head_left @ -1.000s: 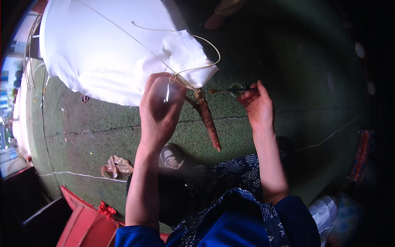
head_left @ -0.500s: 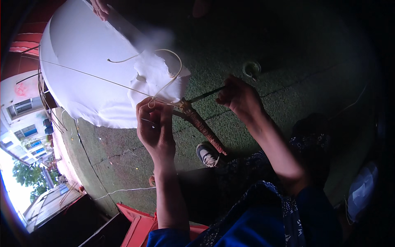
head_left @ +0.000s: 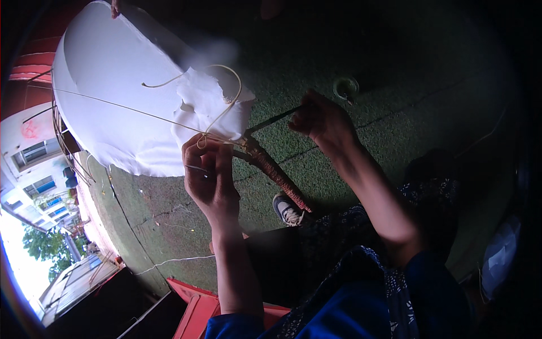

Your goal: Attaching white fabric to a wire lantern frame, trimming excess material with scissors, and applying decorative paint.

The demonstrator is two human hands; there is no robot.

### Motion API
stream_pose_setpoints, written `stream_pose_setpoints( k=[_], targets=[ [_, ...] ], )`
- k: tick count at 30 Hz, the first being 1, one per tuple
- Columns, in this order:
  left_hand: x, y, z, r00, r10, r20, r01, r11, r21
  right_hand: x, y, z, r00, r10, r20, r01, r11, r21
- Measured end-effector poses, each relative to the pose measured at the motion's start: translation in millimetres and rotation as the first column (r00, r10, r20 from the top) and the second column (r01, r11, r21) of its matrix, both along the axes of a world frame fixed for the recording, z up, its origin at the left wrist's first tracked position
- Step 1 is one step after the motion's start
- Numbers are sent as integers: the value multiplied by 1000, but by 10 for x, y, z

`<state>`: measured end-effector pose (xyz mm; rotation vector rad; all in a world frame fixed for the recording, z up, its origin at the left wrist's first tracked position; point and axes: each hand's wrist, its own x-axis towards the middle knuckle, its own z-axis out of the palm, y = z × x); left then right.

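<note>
A large white sheet [head_left: 118, 101], smooth and stretched, narrows to a crumpled, torn-edged end near my hands. A thin pale cord [head_left: 239, 90] curls over that end, and one stretch of it runs taut to the upper left. With fingers closed, my left hand [head_left: 210, 178] pinches the cord beside a small loop. From the gathered end a brown, ridged, tapering handle [head_left: 278, 176] slants down to the right. My right hand [head_left: 326, 123] is closed on a narrow dark strip [head_left: 275, 120] that reaches from the handle's top; its exact kind is unclear.
Another person's fingers [head_left: 116, 8] touch the sheet's top edge. A round glass dish [head_left: 345, 88] stands on the green turf floor [head_left: 164, 209]. My shoe [head_left: 287, 210] is below the handle, a red panel [head_left: 197, 313] at the bottom, a pale wrapped bundle [head_left: 501, 260] far right.
The sheet's end, cord and both my hands have shifted slightly left. The other person's hand has drawn up and left, mostly out of view. Both grips stay the same.
</note>
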<state>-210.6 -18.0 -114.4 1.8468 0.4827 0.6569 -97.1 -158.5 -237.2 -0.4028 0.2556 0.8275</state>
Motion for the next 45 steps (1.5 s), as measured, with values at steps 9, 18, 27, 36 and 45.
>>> stream_pose_setpoints(
  k=[9,18,27,36,45],
  targets=[
    [-74,-2,30,997,45,-61,-52,993,-109,-21,-207,368,988,-4,155,36,978,-205],
    [-75,132,184,992,66,-109,-65,998,15,-38,-593,1095,675,-67,735,436,839,-324],
    [-268,244,240,993,-29,-115,30,999,11,-230,-547,1880,-79,231,970,599,789,-139],
    [-295,244,247,996,-29,-79,34,997,65,-236,-325,1871,-111,283,953,569,804,-172],
    [-263,221,261,991,-26,-134,39,994,99,-165,-299,1784,152,261,953,607,736,-298]
  ],
)
